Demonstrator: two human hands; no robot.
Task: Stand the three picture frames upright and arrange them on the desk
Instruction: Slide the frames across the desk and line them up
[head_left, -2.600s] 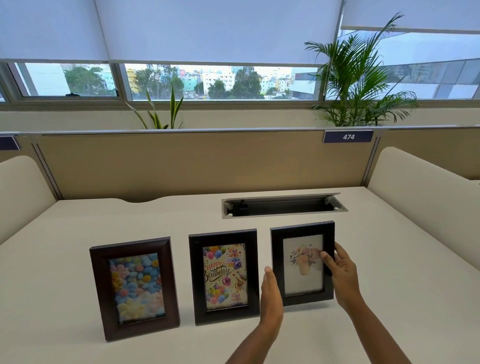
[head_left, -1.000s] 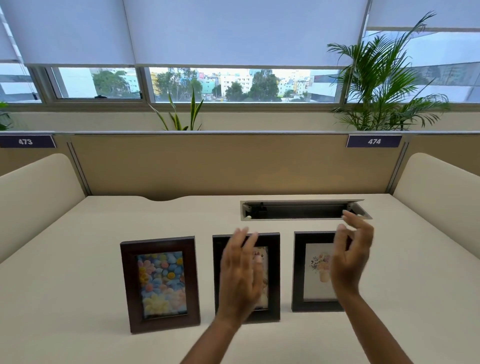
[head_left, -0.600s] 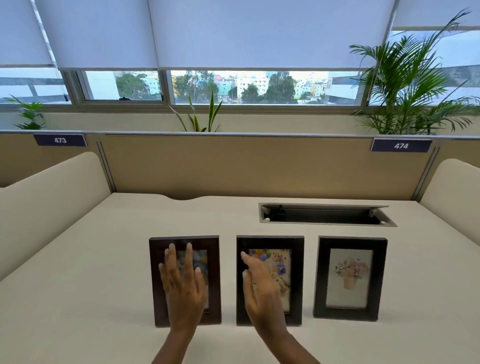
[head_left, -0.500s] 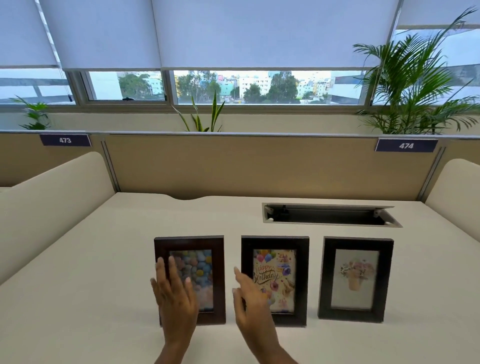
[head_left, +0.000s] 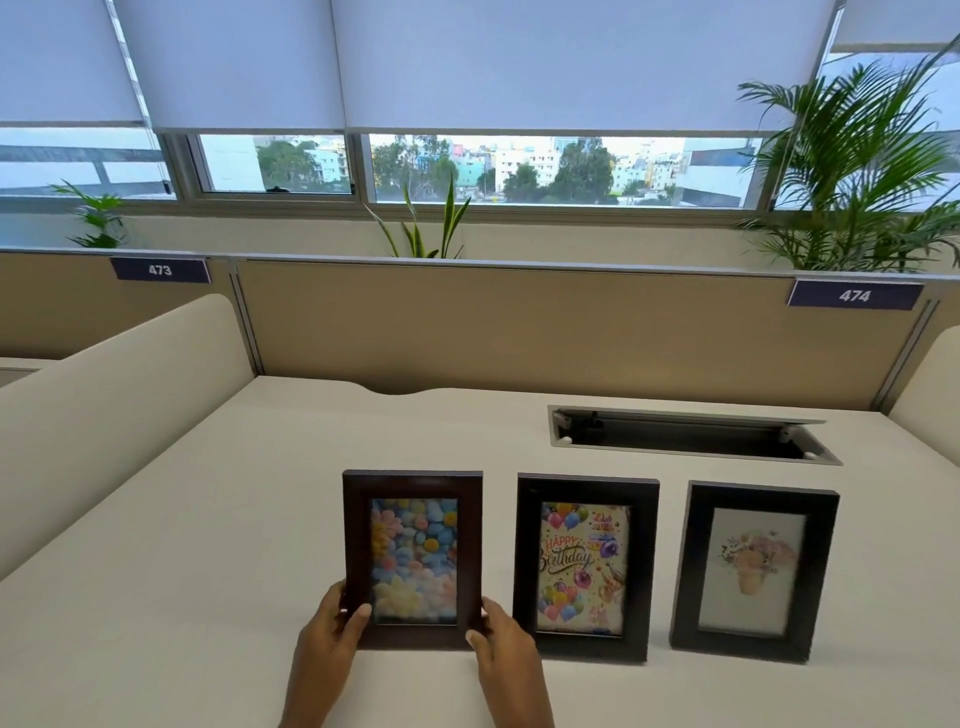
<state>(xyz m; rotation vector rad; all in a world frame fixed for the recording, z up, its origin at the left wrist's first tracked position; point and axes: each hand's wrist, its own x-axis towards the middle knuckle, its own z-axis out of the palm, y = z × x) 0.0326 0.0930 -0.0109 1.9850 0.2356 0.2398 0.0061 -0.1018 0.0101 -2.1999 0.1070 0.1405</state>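
Observation:
Three dark picture frames stand upright in a row on the cream desk (head_left: 171, 571). The left frame (head_left: 413, 558) shows pastel flowers. My left hand (head_left: 332, 631) grips its lower left corner, and my right hand (head_left: 501, 636) grips its lower right corner. The middle frame (head_left: 586, 566) holds a "Happy Birthday" balloon picture. The right frame (head_left: 754, 570) holds a pale flower bouquet picture. Neither of those two is touched by a hand.
A recessed cable tray (head_left: 685, 434) opens in the desk behind the right-hand frames. A tan partition (head_left: 519, 327) closes the back, with cream side dividers (head_left: 114, 395) on the left and far right. Potted plants (head_left: 857, 171) stand behind the partition.
Both hands left the right frame and crossed to the left. They now hold the flower frame's lower corners. My view has shifted left.

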